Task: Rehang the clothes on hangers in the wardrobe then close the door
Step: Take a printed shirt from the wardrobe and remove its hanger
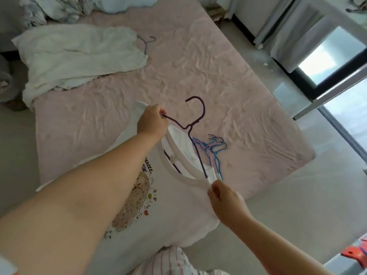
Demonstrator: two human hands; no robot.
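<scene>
We spot pink lettering on the white T-shirt [168, 205], just above its cartoon print, but it sits upside down and part-hidden, so we can't read it.

I see two bare forearms, no sleeves, watch or rings on either: the left hand [152, 122] and right hand [226, 201]. Below, a pink-and-white striped garment [168, 261] covers my body.

Purple hanger [195, 124] partly, prob., inside white tee [174, 203].
</scene>
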